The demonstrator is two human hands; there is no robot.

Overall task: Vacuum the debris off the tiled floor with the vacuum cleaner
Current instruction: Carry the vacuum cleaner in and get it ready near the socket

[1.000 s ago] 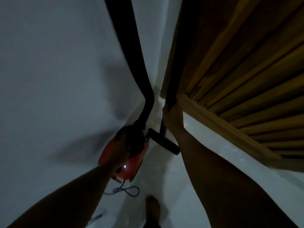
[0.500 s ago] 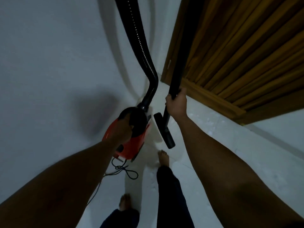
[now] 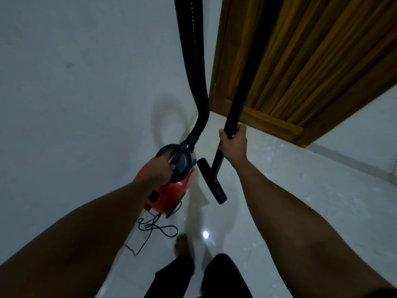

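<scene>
vacuum cleaner (image 3: 169, 196), the red plastic canister kind with a black lid, looks lifted off the glossy white tiled floor (image 3: 300, 201) next to the pale wall (image 3: 75, 93), left hand (image 3: 160, 168) curled round its top handle. right hand (image 3: 233, 143) wraps the black wand tube (image 3: 235, 112), and the flat black floor nozzle (image 3: 211, 182) dangles clear of the tiles. thin black power cord (image 3: 159, 226) lies looped right by the person's bare foot (image 3: 182, 247), so one step could snag it and yank the canister. no brand or writing readable.

We wear dark trousers (image 3: 225, 276), near black, on both legs. Our left hand (image 3: 160, 168), right hand (image 3: 233, 143) and both forearms (image 3: 96, 229) are bare, as is the one foot (image 3: 182, 246) showing.
</scene>
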